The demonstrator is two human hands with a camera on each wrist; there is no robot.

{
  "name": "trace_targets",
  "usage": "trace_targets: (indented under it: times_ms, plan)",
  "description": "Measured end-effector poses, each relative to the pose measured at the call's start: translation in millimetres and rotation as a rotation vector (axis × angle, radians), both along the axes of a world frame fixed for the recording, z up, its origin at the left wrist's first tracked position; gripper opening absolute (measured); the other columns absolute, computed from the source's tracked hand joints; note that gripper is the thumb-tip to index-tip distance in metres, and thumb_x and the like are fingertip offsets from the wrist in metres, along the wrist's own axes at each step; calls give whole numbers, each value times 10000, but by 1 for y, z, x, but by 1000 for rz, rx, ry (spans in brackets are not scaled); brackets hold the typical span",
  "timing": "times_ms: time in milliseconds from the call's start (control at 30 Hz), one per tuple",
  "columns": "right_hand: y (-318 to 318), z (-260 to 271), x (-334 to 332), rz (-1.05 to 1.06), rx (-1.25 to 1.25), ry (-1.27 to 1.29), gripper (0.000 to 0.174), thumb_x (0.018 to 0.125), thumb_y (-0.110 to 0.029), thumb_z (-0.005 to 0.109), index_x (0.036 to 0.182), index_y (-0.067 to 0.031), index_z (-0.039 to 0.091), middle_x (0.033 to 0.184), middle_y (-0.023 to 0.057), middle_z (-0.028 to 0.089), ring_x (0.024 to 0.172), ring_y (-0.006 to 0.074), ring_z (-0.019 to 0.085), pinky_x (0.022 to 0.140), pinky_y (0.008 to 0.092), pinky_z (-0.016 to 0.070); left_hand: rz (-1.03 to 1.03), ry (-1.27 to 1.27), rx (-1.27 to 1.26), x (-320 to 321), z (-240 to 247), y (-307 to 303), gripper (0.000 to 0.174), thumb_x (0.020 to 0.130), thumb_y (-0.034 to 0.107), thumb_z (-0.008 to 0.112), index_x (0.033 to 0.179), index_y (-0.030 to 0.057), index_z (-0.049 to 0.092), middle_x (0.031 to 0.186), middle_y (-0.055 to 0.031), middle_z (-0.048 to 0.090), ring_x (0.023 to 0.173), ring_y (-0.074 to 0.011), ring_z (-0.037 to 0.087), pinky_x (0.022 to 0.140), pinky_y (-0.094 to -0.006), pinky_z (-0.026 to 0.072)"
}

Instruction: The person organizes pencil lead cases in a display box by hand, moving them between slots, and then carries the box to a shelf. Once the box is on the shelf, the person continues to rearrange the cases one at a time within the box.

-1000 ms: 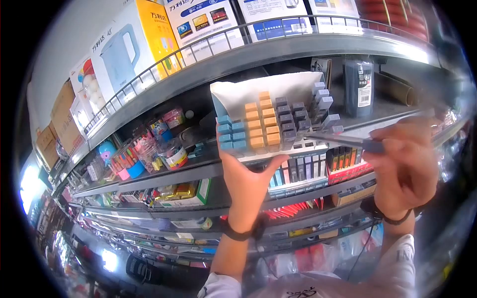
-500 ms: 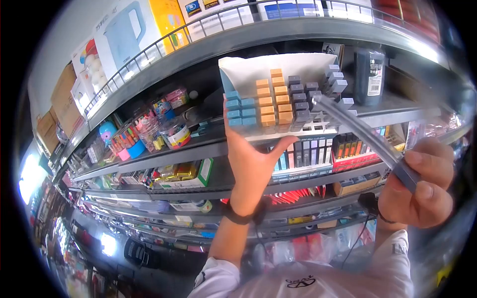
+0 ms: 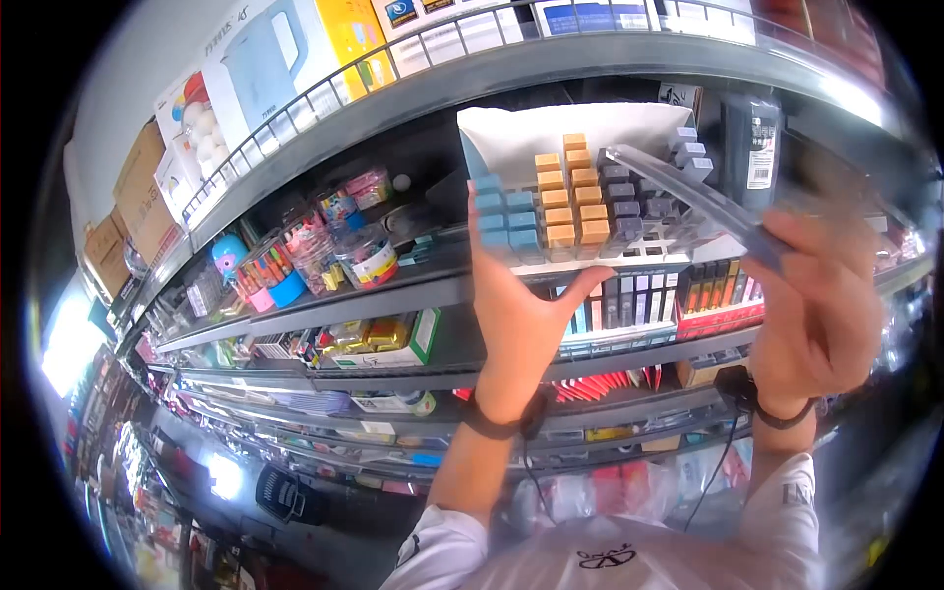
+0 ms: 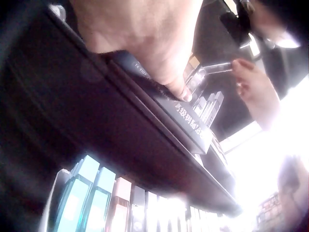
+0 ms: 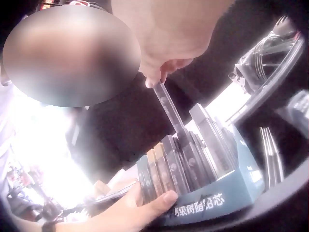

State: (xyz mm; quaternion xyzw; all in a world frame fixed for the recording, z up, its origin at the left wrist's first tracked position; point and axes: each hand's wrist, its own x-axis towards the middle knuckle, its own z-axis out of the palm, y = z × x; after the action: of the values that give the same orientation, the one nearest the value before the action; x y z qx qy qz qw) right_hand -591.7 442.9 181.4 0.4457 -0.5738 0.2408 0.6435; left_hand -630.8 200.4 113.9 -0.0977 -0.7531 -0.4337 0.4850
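Note:
A display box (image 5: pixel 252 182) with a white back panel (image 3: pixel 521 128) holds rows of clear tubes with blue (image 3: pixel 507 241), orange (image 3: pixel 559 215) and dark caps (image 3: pixel 625 209), and lilac ones at the right. My left hand (image 3: pixel 523 329) grips the box at its front left, thumb along the front edge; the left wrist view shows the thumb on the box front (image 4: pixel 186 113). Between the fingertips of my right hand (image 3: pixel 821 305) is the dark end of a clear tube (image 3: pixel 688 192). The tube slants over the dark-capped rows, and its far end reaches down among them in the right wrist view.
A dark bottle (image 3: pixel 752 152) stands right of the box. Clear tubs (image 3: pixel 366 261) of small items are on the shelf at left. Below are a rack of similar tubes (image 3: pixel 629 305) and a red box (image 3: pixel 723 320). A wire rail (image 3: pixel 423 49) runs above, before boxed goods.
My right hand, with the tube, lowered and then rose again, and the tube's far end moved up over the dark caps. The shelf view has shifted; my left hand stays on the box.

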Motion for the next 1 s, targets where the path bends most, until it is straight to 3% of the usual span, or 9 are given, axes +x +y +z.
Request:
trace_targets:
  times_ms: [167,367,833,1000]
  plan:
    - [7,-1,16,-52,57,-62,319,738,142,765,983,-9,627,999,225,727,838,260,600,756,350,483,138,206,-143,-16,-14,-7,1082,660,377,1013,1383,-76,349,1242,-233,617,1087,-316,633,946,-411,511]
    - [11,-5,14,-28,25,-40,362,784,78,796,1074,-44,616,993,189,733,847,252,589,775,352,463,145,206,-149,-15,-16,-6,1107,656,376,1015,1400,-84,336,1260,-229,604,1109,-313,616,972,-417,498]
    - [17,-13,27,-50,48,-129,367,836,-13,799,1131,-124,611,1015,151,712,867,258,575,770,358,469,134,176,-126,-12,-17,-4,1089,682,375,1003,1408,-75,327,1310,-234,572,1158,-315,595,1015,-417,471]
    - [12,-22,19,37,-119,-159,564,636,-52,942,1089,-261,681,1076,-6,718,877,212,553,744,327,448,99,176,-118,-10,-14,-2,1082,684,372,1002,1406,-68,327,1304,-234,576,1154,-316,599,1011,-417,475]
